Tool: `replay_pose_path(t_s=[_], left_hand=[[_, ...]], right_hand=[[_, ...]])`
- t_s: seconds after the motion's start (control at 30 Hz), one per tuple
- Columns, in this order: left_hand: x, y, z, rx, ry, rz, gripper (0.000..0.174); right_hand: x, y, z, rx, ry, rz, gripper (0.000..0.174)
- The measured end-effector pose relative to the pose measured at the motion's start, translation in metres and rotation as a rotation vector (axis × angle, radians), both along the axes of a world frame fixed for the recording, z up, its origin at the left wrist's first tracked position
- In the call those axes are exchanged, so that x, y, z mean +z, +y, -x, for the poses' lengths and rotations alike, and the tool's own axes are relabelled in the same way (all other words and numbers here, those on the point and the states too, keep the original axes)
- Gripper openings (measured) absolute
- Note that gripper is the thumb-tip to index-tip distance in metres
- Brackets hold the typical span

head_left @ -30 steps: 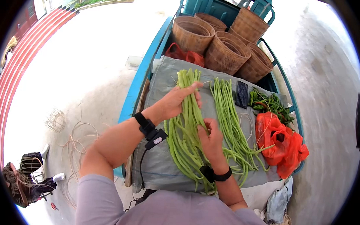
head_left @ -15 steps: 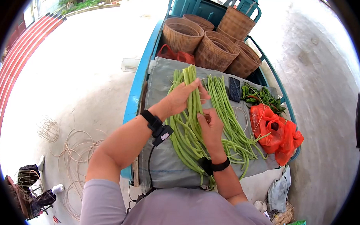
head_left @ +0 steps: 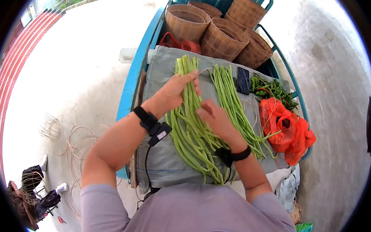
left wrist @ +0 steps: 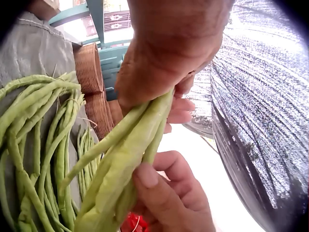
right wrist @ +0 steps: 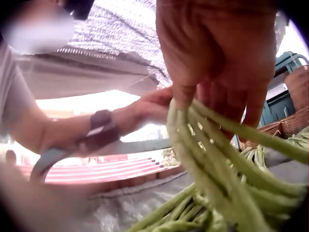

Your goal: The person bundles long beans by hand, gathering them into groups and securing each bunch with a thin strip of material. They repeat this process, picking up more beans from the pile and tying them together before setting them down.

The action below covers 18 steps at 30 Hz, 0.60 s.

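My left hand (head_left: 173, 90) grips a bunch of long green beans (head_left: 189, 100) near its upper ends, thumb across the top. The tails of the bunch fan out over the grey cloth (head_left: 157, 166). Just below, my right hand (head_left: 219, 120) is at the bunch's right side with bent fingers. In the left wrist view, the right thumb (left wrist: 149, 181) lies against the bean stalks, fingers behind them. The right wrist view has several beans (right wrist: 212, 159) hanging below the right hand's fingertips. A second row of long beans (head_left: 232, 100) lies to the right.
A black phone (head_left: 243, 80), green peppers (head_left: 274, 92) and a red plastic bag (head_left: 278, 126) lie along the right side. Woven baskets (head_left: 225, 39) stand in the blue cart (head_left: 131, 89) beyond the cloth. On the ground at left are coiled strips (head_left: 76, 147) and a seated person's legs (head_left: 44, 193).
The left hand lifted the bunch's top rightward, then brought it back left. The right hand has moved up along the bunch, closer to the left hand. The head view has shifted slightly.
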<state>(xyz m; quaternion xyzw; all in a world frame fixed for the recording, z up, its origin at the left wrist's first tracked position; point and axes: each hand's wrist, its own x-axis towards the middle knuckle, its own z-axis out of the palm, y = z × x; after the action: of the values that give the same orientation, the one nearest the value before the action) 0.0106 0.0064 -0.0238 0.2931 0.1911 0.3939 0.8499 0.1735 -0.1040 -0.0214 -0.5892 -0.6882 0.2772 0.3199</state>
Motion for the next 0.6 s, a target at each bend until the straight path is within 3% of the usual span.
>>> replay_pose_path(t_s=[0.1, 0.2, 0.37, 0.47, 0.6], left_hand=[[0.0, 0.003, 0.009, -0.041, -0.048, 0.052, 0.024], [-0.006, 0.005, 0.009, -0.005, 0.016, 0.068, 0.026], [0.013, -0.002, 0.005, 0.154, 0.085, 0.112, 0.026], [0.003, 0.004, 0.007, 0.146, 0.122, 0.107, 0.025], [-0.005, 0.006, 0.01, 0.146, 0.144, 0.139, 0.023]], right_hand=[[-0.02, 0.043, -0.067, -0.011, -0.033, 0.078, 0.027], [-0.013, 0.067, -0.101, -0.121, -0.364, 0.05, 0.032], [-0.091, 0.121, -0.134, -0.274, -0.763, 0.183, 0.035], [-0.097, 0.121, -0.109, -0.44, -0.85, 0.136, 0.037], [-0.093, 0.124, -0.104, -0.417, -0.755, 0.282, 0.037]])
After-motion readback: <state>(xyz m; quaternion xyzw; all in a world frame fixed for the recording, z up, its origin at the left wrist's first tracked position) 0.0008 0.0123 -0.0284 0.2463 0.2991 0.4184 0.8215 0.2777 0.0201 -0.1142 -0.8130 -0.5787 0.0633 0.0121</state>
